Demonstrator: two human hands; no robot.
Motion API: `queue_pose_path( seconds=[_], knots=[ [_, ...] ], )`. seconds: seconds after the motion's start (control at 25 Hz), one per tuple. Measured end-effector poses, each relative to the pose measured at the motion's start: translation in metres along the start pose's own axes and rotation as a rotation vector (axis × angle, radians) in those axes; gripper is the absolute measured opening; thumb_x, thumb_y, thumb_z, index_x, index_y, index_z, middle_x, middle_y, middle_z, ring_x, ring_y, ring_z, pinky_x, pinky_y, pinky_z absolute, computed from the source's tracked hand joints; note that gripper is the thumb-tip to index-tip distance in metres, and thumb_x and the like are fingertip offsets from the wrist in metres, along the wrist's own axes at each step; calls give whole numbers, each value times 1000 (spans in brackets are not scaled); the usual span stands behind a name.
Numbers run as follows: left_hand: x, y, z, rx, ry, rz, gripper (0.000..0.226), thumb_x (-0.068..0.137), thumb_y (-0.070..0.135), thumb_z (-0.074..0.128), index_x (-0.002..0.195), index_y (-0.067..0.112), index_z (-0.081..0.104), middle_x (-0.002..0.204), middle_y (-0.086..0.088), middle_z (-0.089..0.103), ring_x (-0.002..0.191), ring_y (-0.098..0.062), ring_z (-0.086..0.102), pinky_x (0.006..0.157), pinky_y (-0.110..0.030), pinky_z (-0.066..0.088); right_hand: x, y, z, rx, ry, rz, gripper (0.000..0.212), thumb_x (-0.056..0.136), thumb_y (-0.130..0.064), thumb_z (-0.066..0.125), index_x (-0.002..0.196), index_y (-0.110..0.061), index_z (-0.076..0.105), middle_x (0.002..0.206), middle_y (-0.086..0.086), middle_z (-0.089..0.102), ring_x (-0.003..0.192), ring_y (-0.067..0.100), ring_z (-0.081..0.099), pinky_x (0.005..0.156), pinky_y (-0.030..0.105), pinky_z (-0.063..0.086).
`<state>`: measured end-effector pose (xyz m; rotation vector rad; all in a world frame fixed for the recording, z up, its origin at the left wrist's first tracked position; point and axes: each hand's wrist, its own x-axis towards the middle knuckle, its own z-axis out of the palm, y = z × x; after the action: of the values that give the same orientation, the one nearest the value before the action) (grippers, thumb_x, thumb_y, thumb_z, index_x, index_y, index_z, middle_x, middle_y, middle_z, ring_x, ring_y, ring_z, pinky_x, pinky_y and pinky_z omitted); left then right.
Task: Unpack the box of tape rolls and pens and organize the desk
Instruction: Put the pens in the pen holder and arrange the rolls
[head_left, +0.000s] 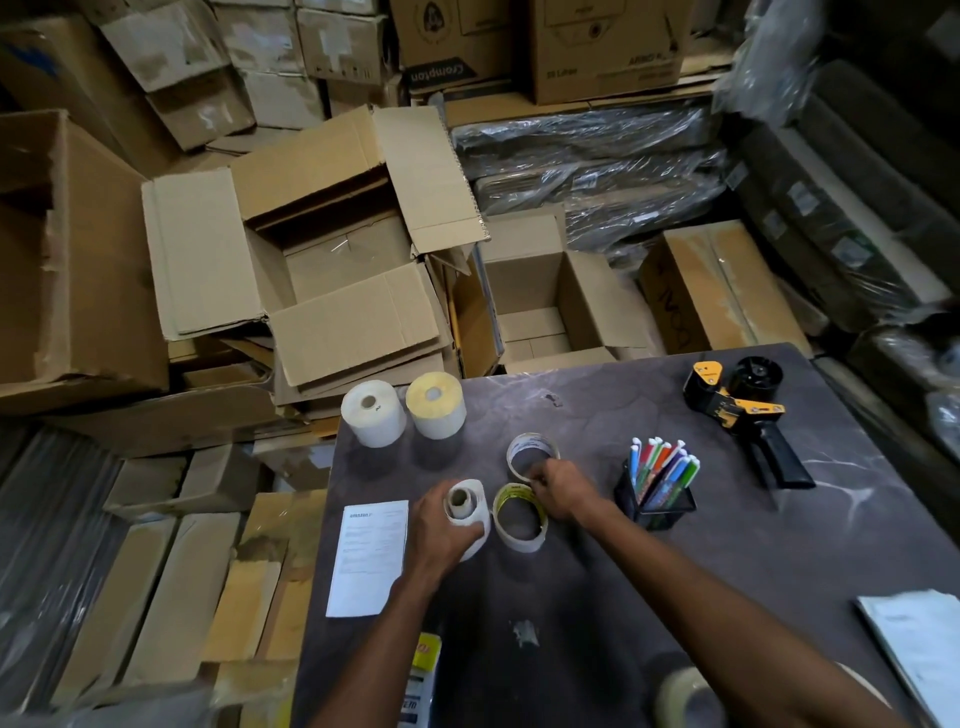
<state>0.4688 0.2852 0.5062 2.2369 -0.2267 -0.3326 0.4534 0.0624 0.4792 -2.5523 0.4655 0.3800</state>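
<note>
The left hand has its grip clamped round a white label roll standing on the dark worktop, fingers curled about its near side. Just to the right of that grip lies a yellow-rimmed tape roll, flat on the worktop and touching or nearly touching the label roll. The right hand reaches over it, its fingertips drawn together in a pinch at the spot where this roll's far rim meets the near edge of a second, clear tape roll; which of the two it grips I cannot tell. Beyond both grips, at the worktop's far edge, two tall label rolls stand side by side, one white, one yellow-topped. To the right of the right grip a black mesh holder carries coloured pens, and farther right lies a yellow-and-black tape dispenser. Left of the left grip rests a printed paper slip. Off the worktop, beyond the rolls, an open cardboard box sits among other cartons.
</note>
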Motion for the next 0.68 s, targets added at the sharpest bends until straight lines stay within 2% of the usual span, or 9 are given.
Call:
queue_pose_path(
  seconds=[0.12, 0.28, 0.4, 0.56, 0.68],
  knots=[
    [-10, 4, -3, 15, -22, -16, 58, 64, 20, 87, 118, 18, 67, 115, -2, 71, 103, -17, 65, 86, -25, 49, -22, -1, 3, 18, 1, -8, 27, 93, -22, 54, 112, -14, 72, 116, 14, 71, 110, 33, 63, 89, 32, 49],
    [-25, 3, -5, 33, -75, -26, 56, 66, 19, 86, 119, 15, 67, 116, -3, 70, 101, -18, 63, 83, -24, 47, -57, -3, 12, 59, -43, -13, 24, 93, -19, 54, 105, -14, 74, 111, 11, 73, 105, 30, 66, 83, 28, 47],
    [-44, 3, -4, 49, -128, 6, 51, 64, 21, 87, 112, 17, 70, 107, 1, 72, 94, -16, 66, 78, -22, 47, -82, -2, 22, 65, -69, -41, 24, 92, -16, 54, 104, -14, 75, 109, 9, 74, 103, 26, 66, 82, 27, 45],
    [-67, 2, 2, 57, -130, 21, 49, 59, 19, 88, 105, 20, 72, 96, 5, 72, 84, -10, 64, 71, -14, 42, -110, -2, 36, 53, -125, -64, 24, 90, -15, 54, 102, -14, 75, 105, 8, 74, 91, 20, 66, 71, 20, 38],
    [-73, 0, 3, 62, -122, 57, 58, 54, 21, 90, 108, 21, 68, 100, 6, 68, 87, -10, 61, 72, -14, 41, -119, -4, 39, 65, -109, -66, 24, 90, -16, 53, 101, -16, 75, 104, 6, 74, 97, 22, 68, 77, 24, 44]
  ],
)
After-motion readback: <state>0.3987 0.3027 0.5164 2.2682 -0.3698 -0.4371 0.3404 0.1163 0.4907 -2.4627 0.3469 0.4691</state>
